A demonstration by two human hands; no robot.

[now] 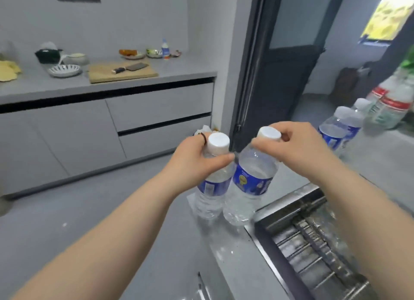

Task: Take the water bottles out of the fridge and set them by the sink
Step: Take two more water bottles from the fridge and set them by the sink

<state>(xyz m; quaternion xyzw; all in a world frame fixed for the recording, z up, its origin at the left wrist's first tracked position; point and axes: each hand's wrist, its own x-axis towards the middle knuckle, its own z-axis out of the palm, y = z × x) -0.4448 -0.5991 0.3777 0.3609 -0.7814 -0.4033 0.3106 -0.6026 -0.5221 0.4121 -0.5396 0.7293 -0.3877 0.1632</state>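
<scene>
Hands [197, 158] [298, 145], each grip closed round a water bottle [211, 185] [251, 183] neck beside the half-cropped sink [264, 237].

Clear water bottles [233, 187] with white caps and blue labels, grey counter [380, 156], steel sink [309, 243], tan cutting board [122, 72], striped white bowl [64, 70], dark door frame [251, 64].

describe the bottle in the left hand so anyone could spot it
Start at the steel sink. Two water bottles stand at its far corner, each gripped by a hand. The left hand holds the left bottle, whose label shows a barcode, unlike the right bottle.
</scene>
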